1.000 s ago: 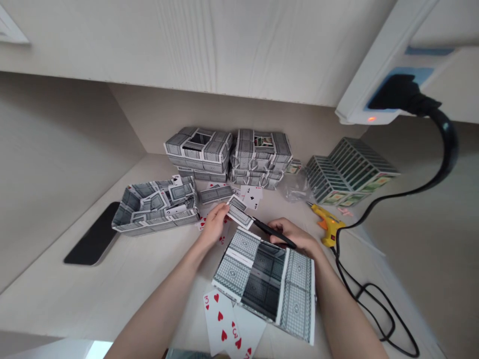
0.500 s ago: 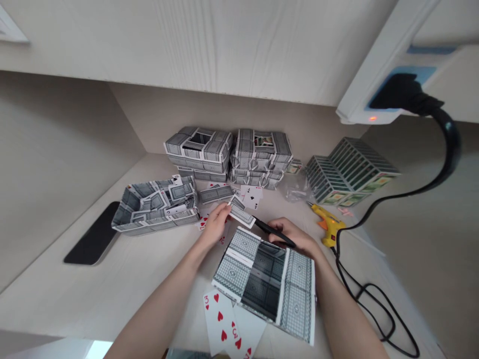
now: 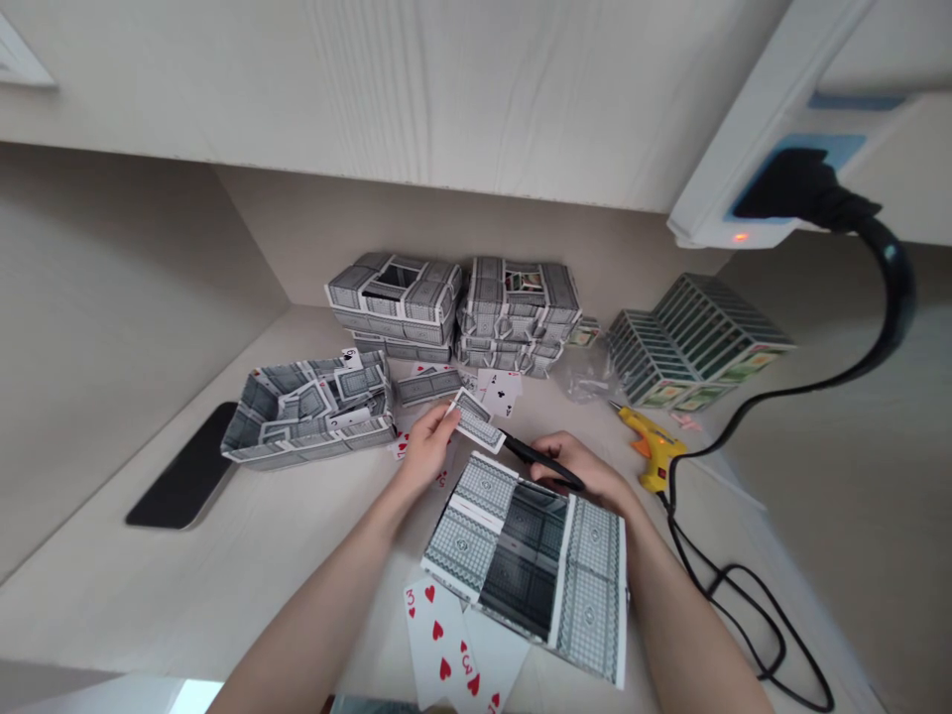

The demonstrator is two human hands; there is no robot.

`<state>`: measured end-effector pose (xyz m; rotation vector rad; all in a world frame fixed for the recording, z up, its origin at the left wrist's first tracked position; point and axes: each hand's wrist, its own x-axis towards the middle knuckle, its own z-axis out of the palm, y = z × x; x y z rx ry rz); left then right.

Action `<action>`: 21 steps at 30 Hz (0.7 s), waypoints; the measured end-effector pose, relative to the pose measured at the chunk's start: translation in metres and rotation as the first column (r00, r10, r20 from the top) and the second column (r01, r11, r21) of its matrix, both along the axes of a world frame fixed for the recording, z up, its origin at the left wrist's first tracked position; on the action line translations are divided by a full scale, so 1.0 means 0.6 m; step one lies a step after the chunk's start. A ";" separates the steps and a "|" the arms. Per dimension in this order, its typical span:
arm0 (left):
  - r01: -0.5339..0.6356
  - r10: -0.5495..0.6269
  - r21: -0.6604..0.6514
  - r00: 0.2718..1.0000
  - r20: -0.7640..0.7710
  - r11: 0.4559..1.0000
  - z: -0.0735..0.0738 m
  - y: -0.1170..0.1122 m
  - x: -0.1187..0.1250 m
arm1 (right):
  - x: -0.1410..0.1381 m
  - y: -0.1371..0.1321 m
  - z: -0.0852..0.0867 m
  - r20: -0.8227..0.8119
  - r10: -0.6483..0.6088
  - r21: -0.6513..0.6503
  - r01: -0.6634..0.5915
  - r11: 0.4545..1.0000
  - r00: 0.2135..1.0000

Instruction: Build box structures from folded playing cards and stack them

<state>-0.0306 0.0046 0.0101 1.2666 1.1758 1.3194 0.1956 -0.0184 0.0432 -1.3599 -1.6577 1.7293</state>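
Observation:
My left hand [image 3: 427, 448] pinches a grey-backed playing card [image 3: 476, 421] by its edge. My right hand [image 3: 576, 471] grips a slim black tool [image 3: 542, 464], and its tip reaches the card's lower corner. Below my hands lies a flat, hollow construction of grey-backed cards [image 3: 521, 565]. Its near edge rests on a three of hearts [image 3: 435, 640]. Loose cards, including an ace of spades [image 3: 500, 392], lie just beyond my hands. My left hand partly hides some red-marked cards.
A low card-built tray [image 3: 308, 412] and two stacks of card-built boxes [image 3: 446, 312] stand behind my hands. Further right are a green-backed card structure [image 3: 699, 342], a yellow glue gun [image 3: 653, 448] and its black cable [image 3: 744, 585]. A black phone-like slab [image 3: 182, 466] lies left.
The card and black tool have shifted only slightly, and both hands keep the same hold.

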 end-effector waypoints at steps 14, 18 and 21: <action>0.140 -0.094 -0.127 0.944 0.316 0.982 0.009 -0.010 0.013 | -0.006 0.001 -0.005 -0.013 -0.032 0.012 0.032 0.999 0.999; 0.068 -0.028 -0.145 0.964 0.265 0.987 0.005 -0.005 0.009 | -0.002 -0.002 -0.011 -0.091 -0.115 0.112 0.125 0.986 0.989; 0.015 0.025 -0.146 0.963 0.269 0.989 0.008 -0.003 0.007 | 0.009 0.005 -0.020 -0.066 -0.252 0.255 0.261 0.931 0.965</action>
